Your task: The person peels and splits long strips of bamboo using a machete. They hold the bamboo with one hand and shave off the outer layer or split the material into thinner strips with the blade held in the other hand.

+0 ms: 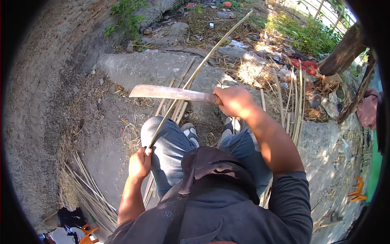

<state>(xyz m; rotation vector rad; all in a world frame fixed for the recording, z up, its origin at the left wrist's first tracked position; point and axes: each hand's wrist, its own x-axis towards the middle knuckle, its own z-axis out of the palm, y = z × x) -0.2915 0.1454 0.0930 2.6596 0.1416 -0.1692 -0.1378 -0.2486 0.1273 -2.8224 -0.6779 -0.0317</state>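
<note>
A long bamboo strip (195,75) is gripped at its near end by the left hand (139,163), fingers curled around it. Farther out, a machete (172,93) is held against it by the right hand (233,101); contact is probably made, its handle hidden.

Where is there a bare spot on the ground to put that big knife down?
Bare concrete lies left of the left knee, between the left hand and the wall. The slab top beyond the machete is mostly bare. Right of the right hand, bamboo strips and litter crowd everything.
</note>
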